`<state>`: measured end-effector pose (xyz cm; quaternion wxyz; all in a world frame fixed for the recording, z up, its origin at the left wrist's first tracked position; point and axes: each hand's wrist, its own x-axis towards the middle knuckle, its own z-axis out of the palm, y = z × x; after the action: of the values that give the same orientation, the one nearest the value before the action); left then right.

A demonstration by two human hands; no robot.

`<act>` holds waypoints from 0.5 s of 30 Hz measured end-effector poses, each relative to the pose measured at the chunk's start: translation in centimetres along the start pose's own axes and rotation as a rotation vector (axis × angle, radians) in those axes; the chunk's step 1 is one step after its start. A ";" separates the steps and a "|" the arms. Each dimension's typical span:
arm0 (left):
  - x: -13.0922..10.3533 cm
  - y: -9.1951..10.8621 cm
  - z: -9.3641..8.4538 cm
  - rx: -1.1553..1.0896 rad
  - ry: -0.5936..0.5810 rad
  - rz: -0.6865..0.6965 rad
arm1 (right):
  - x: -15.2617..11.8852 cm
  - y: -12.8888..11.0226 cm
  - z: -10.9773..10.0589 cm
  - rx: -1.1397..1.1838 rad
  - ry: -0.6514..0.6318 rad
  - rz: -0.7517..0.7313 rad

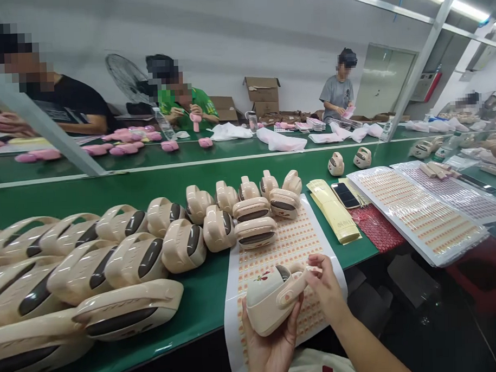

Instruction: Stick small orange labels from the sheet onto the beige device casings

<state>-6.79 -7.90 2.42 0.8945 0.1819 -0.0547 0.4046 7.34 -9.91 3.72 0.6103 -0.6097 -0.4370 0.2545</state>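
Cradling a beige fan (pixel 272 304) from below, the left hand (pixel 272 345) is seen at the lower middle of the frame, its fingers wrapped around the casing. The fan's front edge is pinched between the fingertips of the right hand (pixel 327 286), close to a small flower sticker on the casing. Both are held just above a sticker sheet (pixel 290 244) that is spread over the near edge of the green worktop (pixel 203 307). Many more beige fans (pixel 124 255) are laid in rows across the left half of the frame. A phone (pixel 345 195) is placed right of centre, beside more sticker sheets (pixel 420 212). Pink fans (pixel 126 144) are being handled by other people (pixel 180 101) at the upper left.
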 end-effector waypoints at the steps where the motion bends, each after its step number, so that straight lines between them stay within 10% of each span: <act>1: 0.1 0.2 0.1 -0.040 -0.067 -0.005 | 0.0 0.9 -1.3 -0.047 0.064 -0.003; 5: 0.3 1.2 -0.3 -0.144 -0.134 -0.012 | -1.5 5.7 -7.6 -0.236 0.279 0.014; 11: -0.1 1.4 -1.0 -0.161 -0.058 0.002 | -3.4 9.5 -9.8 -0.025 -0.333 0.271; 15: -0.3 1.4 -0.2 -0.141 0.038 0.019 | -3.0 8.2 -8.4 -0.007 -0.458 0.328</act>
<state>-8.00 -7.16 2.52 0.9021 0.1104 -0.0680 0.4115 14.83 -15.78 -3.76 0.4443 -0.6009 -0.4600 0.4796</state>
